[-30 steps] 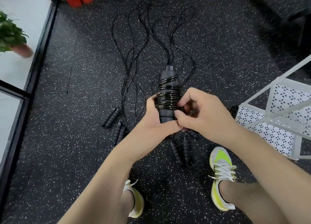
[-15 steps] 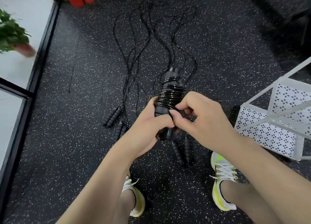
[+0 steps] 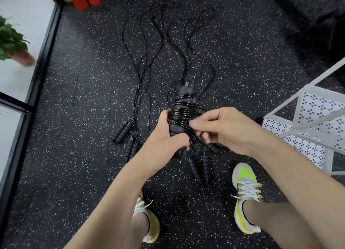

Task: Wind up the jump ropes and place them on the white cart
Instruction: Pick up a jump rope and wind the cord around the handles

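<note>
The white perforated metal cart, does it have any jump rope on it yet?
No, the white perforated metal cart shows only bare shelves; the wound black jump rope is in both hands.

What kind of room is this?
Probably a gym or exercise room: the black rubber floor with white speckles, several black jump ropes with foam handles lying on it, and a white perforated metal cart for storing equipment.
</note>
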Tool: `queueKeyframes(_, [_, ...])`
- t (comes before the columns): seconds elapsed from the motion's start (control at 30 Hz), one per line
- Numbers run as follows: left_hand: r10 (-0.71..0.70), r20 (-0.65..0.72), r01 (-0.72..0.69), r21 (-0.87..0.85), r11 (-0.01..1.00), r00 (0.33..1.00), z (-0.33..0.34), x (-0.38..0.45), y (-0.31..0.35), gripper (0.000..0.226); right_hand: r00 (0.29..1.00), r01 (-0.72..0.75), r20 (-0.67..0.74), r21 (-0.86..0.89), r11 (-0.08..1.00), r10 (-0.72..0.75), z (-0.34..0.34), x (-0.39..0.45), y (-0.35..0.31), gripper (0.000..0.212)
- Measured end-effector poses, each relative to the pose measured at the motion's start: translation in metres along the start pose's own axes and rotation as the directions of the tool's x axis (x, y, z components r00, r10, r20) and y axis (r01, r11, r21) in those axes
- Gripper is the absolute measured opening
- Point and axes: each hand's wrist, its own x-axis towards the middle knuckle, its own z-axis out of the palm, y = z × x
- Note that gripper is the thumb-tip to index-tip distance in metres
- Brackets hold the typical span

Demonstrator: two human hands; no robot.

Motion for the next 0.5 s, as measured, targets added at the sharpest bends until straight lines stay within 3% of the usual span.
queueKeyframes(0.07, [-0.008, 0.02, 0.008, 0.003, 1.0, 1.0, 0.0003, -0.0009, 0.0013, 0.064, 1.0, -0.005, 0.007, -0.007, 1.0, 0.005, -0.0012, 0.0001, -0.0006, 0.016])
queueKeyframes(0.13, [-0.007, 0.034, 0.009, -0.062, 0.998, 0.999, 0.0018, -0.0018, 0.0042, 0.063, 0.997, 0.08, -0.021, -0.028, 0.996, -0.08, -0.0006, -0.0004, -0.0002, 0.015])
queueKeyframes(0.3, [-0.054, 0.103, 0.067, -0.128, 0.99, 0.993, 0.0018, -0.0041, 0.007, 0.067, 0.961, 0.256, -0.04, -0.242, 0.936, -0.274, -0.0056, -0.0065, -0.0014, 0.017])
queueKeyframes(0.5, [-0.094, 0.089, 0.104, -0.113, 0.988, 0.992, 0.0005, -0.0035, 0.0056, 0.066, 0.943, 0.262, -0.078, -0.427, 0.865, -0.324, -0.0019, -0.0036, 0.0029, 0.006])
